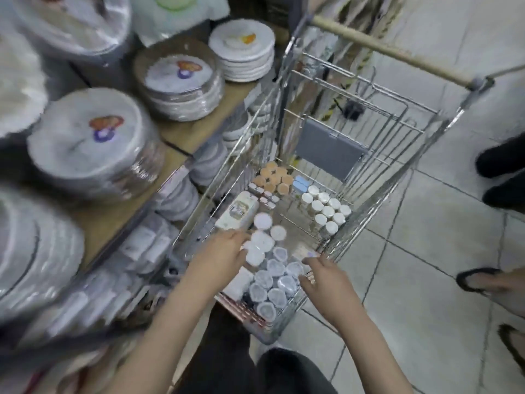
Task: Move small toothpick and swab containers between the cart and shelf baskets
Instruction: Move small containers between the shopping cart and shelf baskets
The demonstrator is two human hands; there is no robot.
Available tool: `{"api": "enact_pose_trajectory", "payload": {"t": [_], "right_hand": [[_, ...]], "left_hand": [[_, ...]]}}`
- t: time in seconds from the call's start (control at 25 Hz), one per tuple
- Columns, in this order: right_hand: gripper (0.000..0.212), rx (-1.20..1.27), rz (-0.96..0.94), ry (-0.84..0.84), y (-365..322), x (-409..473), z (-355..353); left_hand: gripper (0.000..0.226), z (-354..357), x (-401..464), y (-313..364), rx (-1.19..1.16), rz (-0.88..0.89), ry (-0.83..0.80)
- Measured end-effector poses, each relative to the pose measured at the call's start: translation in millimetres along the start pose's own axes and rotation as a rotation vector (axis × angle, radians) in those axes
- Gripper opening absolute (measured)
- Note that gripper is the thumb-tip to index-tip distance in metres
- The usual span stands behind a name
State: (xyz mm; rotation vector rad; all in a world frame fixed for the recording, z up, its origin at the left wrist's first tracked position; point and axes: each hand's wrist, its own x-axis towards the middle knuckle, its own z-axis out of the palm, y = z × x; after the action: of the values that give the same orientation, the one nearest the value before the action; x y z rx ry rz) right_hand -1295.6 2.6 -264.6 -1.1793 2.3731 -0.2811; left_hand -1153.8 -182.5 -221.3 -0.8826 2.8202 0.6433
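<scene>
A wire shopping cart [397,180] holds several groups of small containers. Round white-lidded tubs [262,221] sit near its left side, and clear-lidded round tubs [274,295] fill the near corner. Small white-capped jars [326,209] stand at the right, and orange-lidded tubs [274,177] are further back. My left hand [221,254] reaches in from the left, with thumb and fingers either side of one white-lidded tub [260,243]. My right hand [321,280] hovers over the clear-lidded tubs with fingers spread and holds nothing.
A wooden shelf [199,129] on the left carries wrapped stacks of paper plates [88,143], with packaged goods [147,245] on the level below. A flat pack [241,209] lies in the cart. Other people's feet [500,166] and a sandal [483,280] stand on the tiled floor at right.
</scene>
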Motion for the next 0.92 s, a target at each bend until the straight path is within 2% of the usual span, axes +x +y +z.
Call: {"api": "enact_pose_trajectory", "payload": {"t": [0.08,0.24,0.48,0.64,0.76,0.92], "right_hand": [[0.035,0.037,-0.105,-0.02,-11,-23,2],[0.034,0.067,-0.356,-0.159,-62,-59,10],[0.029,-0.083,-0.833,-0.287,-192,-122,39],[0.031,-0.141,-1.125,-0.432,-291,-202,79],[0.032,-0.145,-1.294,-0.55,-361,-284,119],[0.034,-0.134,-1.399,-0.669,-424,-377,170]], "left_hand": [[0.034,-1,-56,-2,-0.022,-0.114,0.058],[0.035,-10,-174,-10,-0.213,-0.387,0.183],[0.034,-2,-369,-26,-0.335,-0.762,0.523],[0.027,29,-521,-16,-0.396,-1.102,0.737],[0.03,58,-638,-2,-0.406,-1.345,0.749],[0.034,74,-755,-8,-0.375,-1.494,0.765]]}}
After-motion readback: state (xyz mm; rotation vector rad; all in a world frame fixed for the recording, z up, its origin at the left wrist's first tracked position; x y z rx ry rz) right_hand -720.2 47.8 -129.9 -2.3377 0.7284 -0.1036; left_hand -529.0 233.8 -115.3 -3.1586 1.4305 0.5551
